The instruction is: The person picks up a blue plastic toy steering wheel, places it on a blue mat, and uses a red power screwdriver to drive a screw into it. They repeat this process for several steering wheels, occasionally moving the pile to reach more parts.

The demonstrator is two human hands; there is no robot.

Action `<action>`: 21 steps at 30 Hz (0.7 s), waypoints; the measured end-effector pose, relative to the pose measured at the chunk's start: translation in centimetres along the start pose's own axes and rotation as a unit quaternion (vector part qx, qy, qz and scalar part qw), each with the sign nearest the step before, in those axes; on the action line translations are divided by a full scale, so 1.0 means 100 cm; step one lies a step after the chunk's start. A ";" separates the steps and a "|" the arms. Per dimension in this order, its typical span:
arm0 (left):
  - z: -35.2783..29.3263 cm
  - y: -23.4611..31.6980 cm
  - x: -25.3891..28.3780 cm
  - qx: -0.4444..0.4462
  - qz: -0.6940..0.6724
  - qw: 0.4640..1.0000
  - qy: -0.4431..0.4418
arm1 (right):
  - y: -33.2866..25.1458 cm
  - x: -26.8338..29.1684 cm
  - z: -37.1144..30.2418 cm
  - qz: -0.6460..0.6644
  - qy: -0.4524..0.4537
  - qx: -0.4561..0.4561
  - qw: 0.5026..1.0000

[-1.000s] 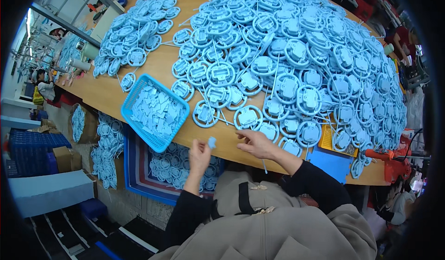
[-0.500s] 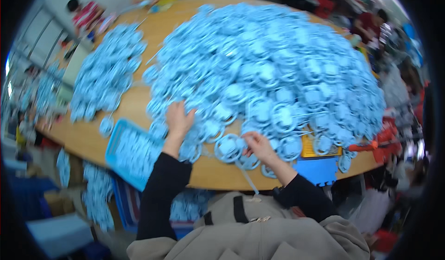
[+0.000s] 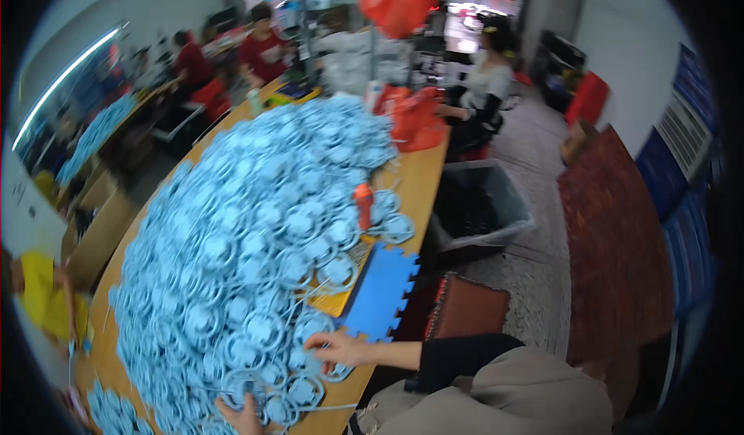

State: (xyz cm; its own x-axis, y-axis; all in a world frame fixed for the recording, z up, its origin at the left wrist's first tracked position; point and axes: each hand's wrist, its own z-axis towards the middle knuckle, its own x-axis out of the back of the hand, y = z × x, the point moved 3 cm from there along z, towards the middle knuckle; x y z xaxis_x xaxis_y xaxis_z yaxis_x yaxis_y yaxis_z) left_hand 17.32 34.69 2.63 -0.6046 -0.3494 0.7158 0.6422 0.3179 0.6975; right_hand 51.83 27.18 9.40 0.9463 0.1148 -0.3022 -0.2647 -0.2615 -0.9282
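Note:
A large heap of light-blue ring-shaped pieces, each with a flat middle part and some with thin pale tails, covers much of the table. My left hand is low in the view at the heap's near edge, thumb and finger apart among the pieces. To its right, my right hand reaches in over the near edge, its fingers slightly bent and spread just above the pieces. Nothing shows in its grasp. One ring piece lies between the hands and the table edge.
A blue foam mat with a toothed edge lies by a yellow tray. Beyond are an orange object and a red bag. A lined bin and brown stool stand beside the table. Several people sit around.
The view has swung to the right, so the heap and table now appear further left. My left hand appears lower in the picture. My right hand's fingers are more spread.

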 end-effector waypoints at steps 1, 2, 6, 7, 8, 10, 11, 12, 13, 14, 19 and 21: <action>-0.038 0.055 -0.014 -0.040 -0.111 0.983 -0.139 | -0.012 -0.003 -0.008 0.028 -0.008 -0.011 1.000; -0.083 0.127 -0.008 -0.072 -0.214 0.935 -0.273 | -0.017 0.000 -0.015 0.028 0.015 -0.001 0.999; -0.175 0.207 -0.038 -0.081 -0.412 0.829 -0.368 | -0.025 0.030 -0.061 0.011 0.100 0.068 0.993; -0.187 0.197 -0.051 -0.123 -0.386 0.826 -0.393 | -0.025 0.040 -0.075 0.029 0.148 0.083 0.985; -0.207 0.207 -0.053 -0.163 -0.361 0.820 -0.412 | -0.021 0.050 -0.090 0.035 0.161 0.093 0.982; -0.242 0.226 -0.051 -0.149 -0.342 0.813 -0.446 | -0.018 0.069 -0.122 0.043 0.191 0.100 0.975; -0.258 0.228 -0.053 -0.138 -0.363 0.797 -0.463 | -0.015 0.075 -0.136 0.044 0.191 0.099 0.976; -0.274 0.229 -0.053 -0.124 -0.383 0.784 -0.474 | -0.011 0.080 -0.149 0.059 0.207 0.112 0.970; -0.285 0.221 -0.066 -0.157 -0.398 0.783 -0.452 | -0.004 0.084 -0.162 0.080 0.230 0.126 0.962; -0.291 0.215 -0.079 -0.209 -0.370 0.794 -0.435 | 0.001 0.096 -0.171 0.052 0.246 0.129 0.959; -0.337 0.236 -0.078 -0.144 -0.314 0.793 -0.502 | -0.010 0.140 -0.228 -0.182 0.312 0.161 0.918; -0.349 0.233 -0.078 -0.142 -0.282 0.778 -0.543 | 0.007 0.153 -0.234 -0.130 0.223 0.125 0.958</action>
State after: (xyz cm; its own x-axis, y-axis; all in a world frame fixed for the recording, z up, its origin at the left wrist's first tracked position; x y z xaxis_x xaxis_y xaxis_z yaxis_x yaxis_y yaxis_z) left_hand 53.44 14.06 12.17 -0.7707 0.6371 0.0108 0.1144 0.1218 0.9859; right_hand 70.44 6.33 9.25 0.9564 -0.2914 0.0179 0.0079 -0.0355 -0.9993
